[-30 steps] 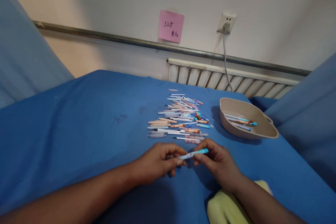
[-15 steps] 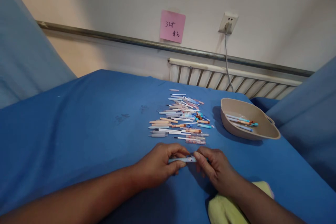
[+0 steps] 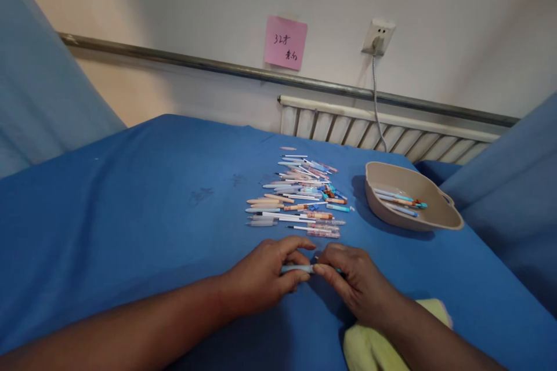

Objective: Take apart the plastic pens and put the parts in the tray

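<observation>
Low over the blue cloth, a light blue pen [image 3: 297, 269] lies level between my two hands. My left hand [image 3: 267, 269] is closed on its left part, thumb below and fingers above. Closed round the right part is my right hand [image 3: 352, 278], which hides most of that end; a bit of teal shows past the fingers. Just beyond my hands spread many pen parts: white refills [image 3: 285, 218], orange barrels [image 3: 266, 205], pale blue barrels and patterned clear barrels [image 3: 322, 233]. A small heap of blue, teal and brown pieces [image 3: 331, 191] lies among them.
At the right stands a beige basin [image 3: 418, 179] with several pens [image 3: 398, 197] in it. A yellow-green cloth [image 3: 369, 348] lies under my right forearm. A radiator [image 3: 331, 124], a metal rail [image 3: 195, 64] and a plugged-in socket [image 3: 378, 36] are at the wall. Blue curtains hang on both sides.
My right hand has shifted slightly left along the pen, covering more of its middle. The fingers of my left hand have lifted a little. The laid-out parts and basin stay put.
</observation>
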The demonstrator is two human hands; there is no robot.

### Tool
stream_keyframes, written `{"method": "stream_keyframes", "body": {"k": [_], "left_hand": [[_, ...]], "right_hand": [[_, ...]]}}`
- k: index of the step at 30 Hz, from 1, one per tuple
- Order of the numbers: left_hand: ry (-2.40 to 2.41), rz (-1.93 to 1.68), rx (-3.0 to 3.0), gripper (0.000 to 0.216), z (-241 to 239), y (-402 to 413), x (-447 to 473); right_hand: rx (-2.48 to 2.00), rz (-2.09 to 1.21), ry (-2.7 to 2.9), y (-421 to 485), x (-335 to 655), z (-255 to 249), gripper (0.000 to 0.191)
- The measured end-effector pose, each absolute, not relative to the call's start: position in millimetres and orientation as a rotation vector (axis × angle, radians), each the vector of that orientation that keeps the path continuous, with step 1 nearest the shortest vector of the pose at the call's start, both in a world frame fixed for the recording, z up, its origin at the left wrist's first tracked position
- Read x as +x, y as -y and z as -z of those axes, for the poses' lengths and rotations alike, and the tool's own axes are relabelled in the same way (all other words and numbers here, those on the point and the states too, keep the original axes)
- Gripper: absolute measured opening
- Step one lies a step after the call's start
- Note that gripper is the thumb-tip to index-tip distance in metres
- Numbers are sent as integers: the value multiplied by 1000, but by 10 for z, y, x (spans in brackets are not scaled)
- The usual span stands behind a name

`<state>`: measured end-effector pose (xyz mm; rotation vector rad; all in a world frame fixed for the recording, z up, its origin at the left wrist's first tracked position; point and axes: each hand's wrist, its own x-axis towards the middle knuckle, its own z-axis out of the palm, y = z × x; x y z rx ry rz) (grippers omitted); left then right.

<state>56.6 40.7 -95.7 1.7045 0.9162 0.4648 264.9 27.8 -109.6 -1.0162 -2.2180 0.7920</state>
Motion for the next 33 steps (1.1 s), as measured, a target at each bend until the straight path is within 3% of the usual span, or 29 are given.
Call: {"method": "stream_keyframes", "body": {"k": [7,12,15,21,33], "left_hand": [[-919,-490,1576,43,999,-411,590],[-906,-413,1704,42,967,-382,596],[-924,-445,1625,42,992,-391,596],[-904,-461,1385,46,1074,-419,596],[-965,-433,2040,42,983,-393,503]], "right_hand": [[-964,-807,2174,-268,2653,1113,7],[-1116,-813,2280,-283,2652,1129,30],[-1110,-890,2202,-267,2643,1107,12],[-1041,-830,2248,-246,2648,1060,5],[-1120,-893,2199,-270,2618,1046,16]]}}
